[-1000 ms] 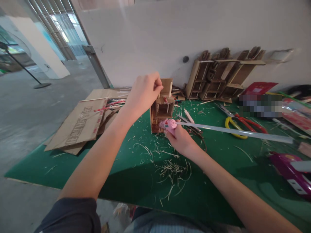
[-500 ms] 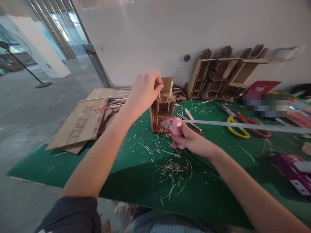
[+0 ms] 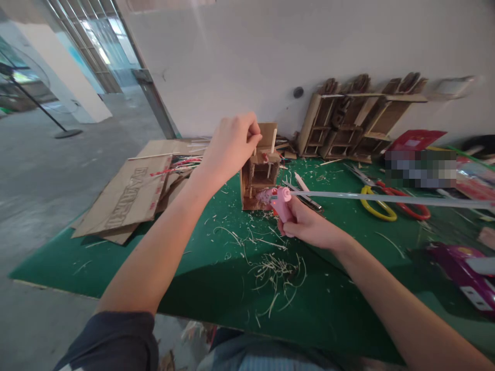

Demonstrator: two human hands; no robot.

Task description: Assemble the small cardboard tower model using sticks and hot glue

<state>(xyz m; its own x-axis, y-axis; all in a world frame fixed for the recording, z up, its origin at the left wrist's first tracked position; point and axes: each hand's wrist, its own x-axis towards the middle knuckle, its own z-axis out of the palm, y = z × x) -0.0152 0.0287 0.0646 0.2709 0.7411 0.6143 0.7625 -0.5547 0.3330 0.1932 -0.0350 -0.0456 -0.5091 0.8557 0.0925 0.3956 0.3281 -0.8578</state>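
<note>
A small brown cardboard structure [image 3: 260, 178] with shelf-like compartments stands upright on the green table. At its upper left, my left hand [image 3: 235, 144] pinches the top of a thin wooden stick [image 3: 254, 151], mostly hidden by the fingers. Another pale stick [image 3: 274, 140] rises at the structure's upper right. Wrapped around the handle of a pink hot glue gun [image 3: 283, 206] is my right hand [image 3: 305, 224]. The gun's nozzle points left at the structure's lower compartment; whether it touches is unclear. From its back end a long translucent glue stick [image 3: 348, 195] extends far right.
Cardboard sheets [image 3: 124, 193] lie left on the green table [image 3: 216, 281]. Wood shavings [image 3: 276, 270] are scattered in front. Scissors [image 3: 377, 198], a utility knife [image 3: 309, 201] and a purple power strip [image 3: 462, 273] lie right. Taller cardboard structures [image 3: 353, 123] lean against the wall.
The fingers of my right hand have shifted slightly on the glue gun's handle, around the trigger. My left hand and the cardboard structure stay nearly where they were.
</note>
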